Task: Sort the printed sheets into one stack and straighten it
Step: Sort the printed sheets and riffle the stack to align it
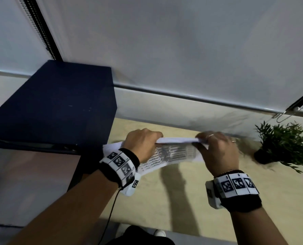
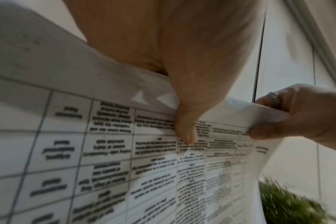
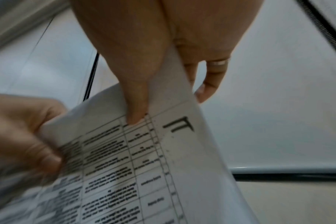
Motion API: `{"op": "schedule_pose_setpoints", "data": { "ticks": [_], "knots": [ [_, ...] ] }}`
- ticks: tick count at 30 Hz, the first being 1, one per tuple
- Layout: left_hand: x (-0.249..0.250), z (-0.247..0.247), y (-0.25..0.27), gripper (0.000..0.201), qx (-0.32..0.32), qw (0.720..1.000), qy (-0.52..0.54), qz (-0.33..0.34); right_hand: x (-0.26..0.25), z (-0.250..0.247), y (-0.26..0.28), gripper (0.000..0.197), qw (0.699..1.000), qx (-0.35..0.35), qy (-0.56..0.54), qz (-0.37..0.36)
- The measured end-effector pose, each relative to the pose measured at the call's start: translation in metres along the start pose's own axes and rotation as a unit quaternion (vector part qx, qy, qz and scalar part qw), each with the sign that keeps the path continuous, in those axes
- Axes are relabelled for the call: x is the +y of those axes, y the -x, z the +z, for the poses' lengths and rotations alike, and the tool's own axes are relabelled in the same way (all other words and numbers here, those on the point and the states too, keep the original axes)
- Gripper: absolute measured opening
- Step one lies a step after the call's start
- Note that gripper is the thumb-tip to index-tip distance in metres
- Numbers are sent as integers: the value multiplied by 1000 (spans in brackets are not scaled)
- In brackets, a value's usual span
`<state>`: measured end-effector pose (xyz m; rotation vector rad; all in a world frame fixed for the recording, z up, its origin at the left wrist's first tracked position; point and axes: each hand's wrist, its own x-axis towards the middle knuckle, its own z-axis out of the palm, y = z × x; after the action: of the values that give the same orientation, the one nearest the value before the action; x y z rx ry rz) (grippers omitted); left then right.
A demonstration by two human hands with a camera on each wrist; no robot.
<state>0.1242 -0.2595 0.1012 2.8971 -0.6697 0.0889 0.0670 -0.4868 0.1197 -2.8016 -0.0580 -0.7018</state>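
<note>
**Sheets gathered and in hand; squaring-up still to do**

- Tabletop [image 1: 191, 200]: light wood, no loose paper visible on the part in view. Reads as the gathering step being done, though the area under the forearms and off-frame can't be checked.
- Dark box [image 1: 55, 103]: sits at the left edge of the tabletop, against the wall. Nothing on its top.
- Potted plant [image 1: 287, 147]: far right, well apart from the paper. Not in the way.
- Printed sheets [image 1: 175, 152]: lifted off the tabletop, held up between both hands near the back edge, hanging down from the grip. Printed tables on the facing side. The left wrist view shows at least one extra layer peeking out above the top edge, so edges are not flush. Exact sheet count: can't tell.
- Left hand [image 1: 142, 142]: gripping the top edge at the left end, thumb on the printed face, fingers behind.
- Right hand [image 1: 218, 149]: pinching the top edge at the right end, thumb in front, fingers curled behind.

Status call: sorting into one bundle looks finished or nearly so. Remaining: tap the edges on the tabletop to align them, then lay the stack down flat. Paper is limp and bowing between the two grips, so it will likely need a couple of taps on two sides.
</note>
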Motion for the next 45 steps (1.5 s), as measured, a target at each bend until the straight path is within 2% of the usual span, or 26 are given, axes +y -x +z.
{"op": "schedule_pose_setpoints", "data": {
  "ticks": [2, 3, 5, 6, 7, 8, 9, 10, 12, 15, 17, 19, 20, 22, 25, 27, 29, 30, 33, 36, 38, 42, 45],
  "knots": [
    [-14, -3, 1, 11, 33, 994, 86, -53, 9, -5, -2, 71, 989, 75, -95, 81],
    [-21, -4, 1, 11, 47, 983, 159, -79, 14, -2, -2, 89, 972, 94, -165, 142],
    [-37, -2, 1, 21, 48, 934, 335, -118, 19, 9, 0, 106, 919, 72, -301, 244],
    [-41, -1, 2, 22, 45, 901, 413, -129, 20, 17, 0, 103, 888, 39, -378, 259],
    [-42, 0, 3, 15, 41, 866, 478, -138, 18, 24, 1, 93, 849, 1, -460, 261],
    [-42, 2, 4, 11, 42, 837, 525, -147, 11, 27, 0, 74, 809, -32, -526, 260],
    [-40, 4, 5, 17, 51, 816, 556, -154, 3, 28, -2, 51, 784, -44, -560, 265],
    [-36, 8, 6, 20, 64, 804, 568, -163, -4, 27, -3, 33, 773, -36, -574, 268],
    [-27, 9, 8, 9, 124, 796, 568, -169, -14, 24, -7, 20, 781, 22, -568, 258],
    [-19, 14, 13, 8, 211, 776, 573, -159, -21, 23, -3, 14, 806, 108, -541, 216],
    [-22, 28, 22, 15, 205, 784, 562, -168, -21, 34, 9, 17, 822, 110, -509, 231],
    [-26, 48, 31, 12, 146, 801, 544, -202, -23, 50, 24, 18, 834, 56, -480, 266],
    [-28, 57, 34, 10, 114, 799, 551, -211, -23, 58, 29, 20, 820, 28, -491, 293],
    [-28, 66, 39, 24, 92, 784, 580, -199, -22, 65, 36, 25, 796, -3, -511, 325],
    [-24, 50, 35, 46, 112, 764, 611, -173, -23, 61, 33, 35, 805, -13, -509, 303],
    [-21, 35, 32, 55, 143, 740, 638, -158, -21, 54, 27, 47, 795, 20, -533, 290],
    [-17, 19, 30, 63, 185, 701, 675, -137, -24, 43, 19, 67, 785, 75, -550, 277],
    [-16, 15, 29, 64, 198, 688, 686, -129, -28, 37, 16, 70, 779, 99, -556, 274],
    [-10, 7, 24, 46, 243, 697, 666, -104, -38, 23, 4, 53, 762, 156, -579, 246],
    [-9, 3, 15, 26, 298, 705, 632, -119, -40, 19, -5, 30, 757, 195, -569, 255],
    [-9, 1, 10, 25, 313, 712, 617, -119, -39, 21, -6, 23, 755, 190, -572, 260],
    [-11, 0, 9, 32, 316, 703, 628, -109, -37, 24, -5, 23, 751, 182, -579, 259],
    [-12, -2, 7, 33, 317, 711, 620, -102, -38, 20, -8, 18, 757, 183, -573, 255]
  ]
}}
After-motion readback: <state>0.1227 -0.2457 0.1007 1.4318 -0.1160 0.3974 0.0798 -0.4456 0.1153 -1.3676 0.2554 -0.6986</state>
